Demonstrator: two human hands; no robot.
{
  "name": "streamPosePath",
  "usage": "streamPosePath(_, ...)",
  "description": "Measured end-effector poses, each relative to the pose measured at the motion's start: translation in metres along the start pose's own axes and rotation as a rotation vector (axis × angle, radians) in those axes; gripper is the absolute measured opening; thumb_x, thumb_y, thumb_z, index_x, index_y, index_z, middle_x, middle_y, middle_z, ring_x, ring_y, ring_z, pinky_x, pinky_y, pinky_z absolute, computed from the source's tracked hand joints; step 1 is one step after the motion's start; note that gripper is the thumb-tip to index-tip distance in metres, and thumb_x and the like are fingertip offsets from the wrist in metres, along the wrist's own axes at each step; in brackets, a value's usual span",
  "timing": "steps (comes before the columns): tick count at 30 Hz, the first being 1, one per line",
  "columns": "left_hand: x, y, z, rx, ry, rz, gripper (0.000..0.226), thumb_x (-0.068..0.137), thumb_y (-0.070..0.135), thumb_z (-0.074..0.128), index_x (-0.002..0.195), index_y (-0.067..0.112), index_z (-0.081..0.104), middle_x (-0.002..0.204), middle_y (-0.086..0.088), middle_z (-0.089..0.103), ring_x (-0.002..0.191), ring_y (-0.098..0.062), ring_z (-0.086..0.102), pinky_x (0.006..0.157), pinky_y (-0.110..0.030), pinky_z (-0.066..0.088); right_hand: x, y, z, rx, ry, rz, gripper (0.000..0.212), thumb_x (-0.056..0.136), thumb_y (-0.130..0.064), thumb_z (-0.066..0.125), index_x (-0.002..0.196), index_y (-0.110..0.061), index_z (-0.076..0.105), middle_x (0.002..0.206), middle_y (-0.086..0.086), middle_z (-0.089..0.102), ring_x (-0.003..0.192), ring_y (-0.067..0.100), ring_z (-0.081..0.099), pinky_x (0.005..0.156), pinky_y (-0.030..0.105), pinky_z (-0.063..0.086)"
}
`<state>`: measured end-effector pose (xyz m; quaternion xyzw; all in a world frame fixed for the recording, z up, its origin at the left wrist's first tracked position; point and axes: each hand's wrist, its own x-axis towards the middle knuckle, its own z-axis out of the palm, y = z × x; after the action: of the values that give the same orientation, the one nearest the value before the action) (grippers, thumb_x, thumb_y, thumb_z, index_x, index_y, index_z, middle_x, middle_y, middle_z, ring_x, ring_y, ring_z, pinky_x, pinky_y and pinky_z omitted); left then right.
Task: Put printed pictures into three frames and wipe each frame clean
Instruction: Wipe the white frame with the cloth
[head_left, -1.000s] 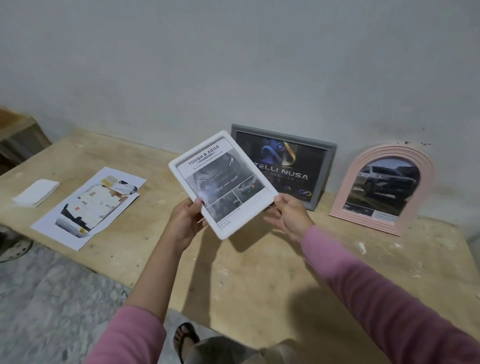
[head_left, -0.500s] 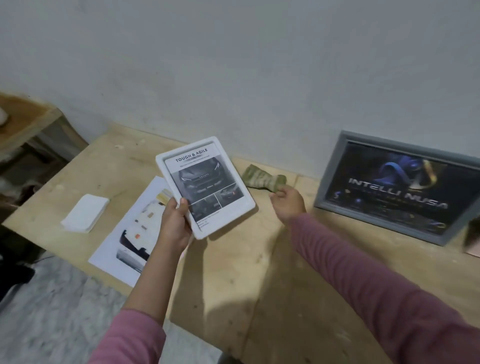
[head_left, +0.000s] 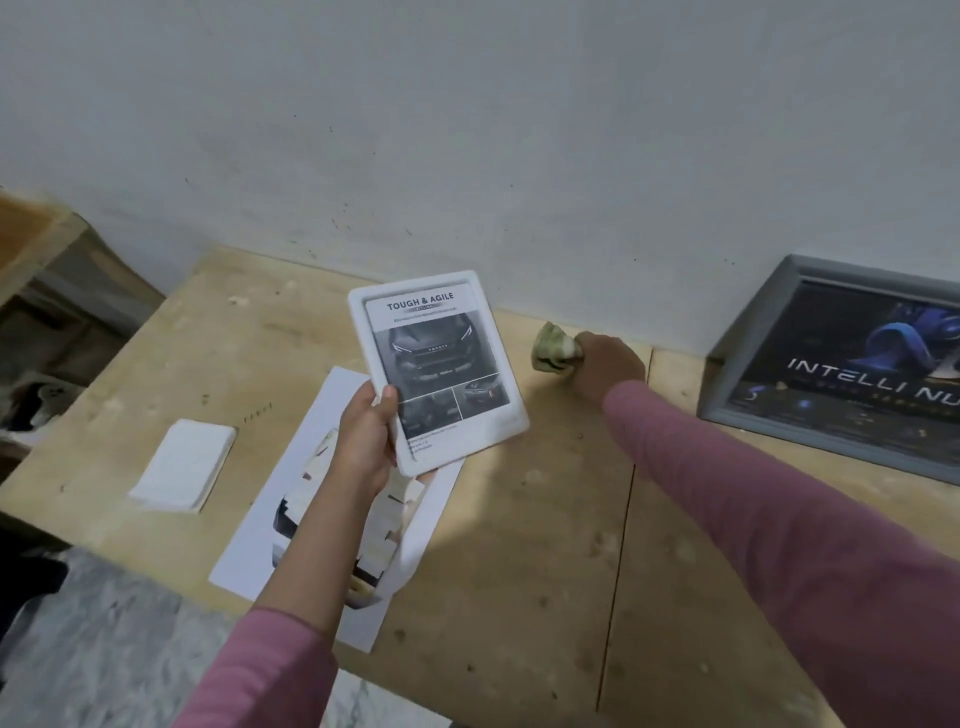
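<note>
My left hand (head_left: 366, 434) grips the lower left corner of a white frame (head_left: 441, 364) that holds a car print headed "TOUGH & AGILE"; the frame is raised above the wooden table (head_left: 519, 545). Near the wall, my right hand (head_left: 610, 361) holds a crumpled greenish cloth (head_left: 553, 348), which sits just right of the frame. A grey frame (head_left: 831, 358) with a dark "INTELLI NUSA" print leans against the wall at the right edge.
A cut-up printed sheet (head_left: 343, 519) lies on the table under my left arm. A folded white tissue stack (head_left: 182, 465) sits to its left. A wooden crate (head_left: 36, 244) stands beyond the table's left end. The floor (head_left: 104, 649) shows at lower left.
My right hand let go of the white frame, reached to the cloth by the wall and took hold of it. The view swung left, so the pink arched frame left the picture.
</note>
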<state>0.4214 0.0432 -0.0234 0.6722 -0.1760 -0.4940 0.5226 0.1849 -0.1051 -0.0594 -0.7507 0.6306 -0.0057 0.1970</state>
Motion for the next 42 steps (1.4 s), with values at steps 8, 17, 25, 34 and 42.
streamPosePath(8,-0.03,0.01,0.031,0.011,-0.098,0.071,0.026,0.102,0.016,0.038,0.092,0.01,0.062,0.092,-0.009,0.072,0.081,-0.028,0.068,0.074,-0.038,0.056,-0.043,0.008,-0.052,0.419,0.593,-0.367,0.051,0.078,0.001,0.048,0.125,-0.014,0.061,0.116,0.01,0.067,0.103,0.028,0.064,0.087,0.03,0.05)
streamPosePath(17,-0.109,0.025,0.124,-0.017,-0.145,0.379,0.037,0.101,0.007,0.037,0.065,0.014,0.038,0.045,0.017,0.038,0.042,0.0,0.033,0.044,-0.015,0.029,-0.091,0.068,-0.105,-0.056,0.538,-0.649,0.086,0.068,0.024,0.06,0.14,-0.02,0.043,0.15,0.007,0.037,0.138,0.034,0.033,0.075,0.046,0.057)
streamPosePath(25,-0.172,0.032,0.204,-0.186,-0.114,0.475,0.038,0.102,0.009,0.036,0.065,0.015,0.034,0.051,0.009,0.04,0.04,-0.001,0.036,0.044,-0.017,0.031,-0.166,0.145,-0.137,-0.043,0.584,-0.717,0.075,0.06,0.025,0.06,0.128,-0.006,0.056,0.136,0.021,0.052,0.123,0.046,0.049,0.088,0.057,0.05)
streamPosePath(34,-0.215,0.011,0.247,-0.24,-0.079,0.481,0.035,0.101,0.008,0.036,0.067,0.014,0.041,0.055,0.006,0.049,0.047,-0.006,0.044,0.048,-0.018,0.041,-0.262,0.226,-0.157,0.286,0.07,-0.355,0.055,0.074,0.003,0.039,0.11,-0.026,0.069,0.086,0.004,0.071,0.064,0.011,0.062,0.065,0.025,0.052)
streamPosePath(42,-0.247,-0.015,0.266,0.026,-0.297,0.457,0.024,0.101,0.016,0.041,0.095,0.004,0.062,0.089,-0.012,0.069,0.077,-0.026,0.068,0.065,-0.036,0.056,-0.272,0.24,-0.205,0.634,0.732,-0.215,0.051,0.084,0.005,0.044,0.13,-0.014,0.056,0.12,0.008,0.064,0.101,0.021,0.06,0.094,0.029,0.049)
